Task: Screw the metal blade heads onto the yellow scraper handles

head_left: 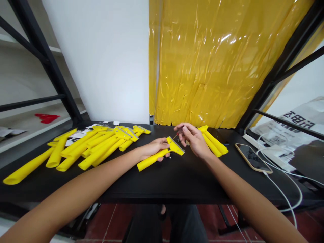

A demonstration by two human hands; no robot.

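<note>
A yellow scraper (152, 161) with a broad head and a metal edge is gripped in my left hand (157, 147), its tubular handle pointing down to the left. My right hand (190, 136) is closed at the fingertips around the red end of a thin screwdriver (175, 136). The screwdriver's slim shaft slants down to the scraper's head. To the left lies a pile of similar yellow scrapers (101, 145), overlapping one another. Just beyond my right hand, a couple more scrapers (215, 143) rest on the black table (162, 185).
A phone (253, 157) with a white cable (280, 190) lies at the right, near a printed plastic bag (291, 128). Behind the table stand a white panel (106, 60) and a yellow plastic curtain (210, 67). Black metal posts rise on both sides. A red item (47, 118) sits on the left shelf.
</note>
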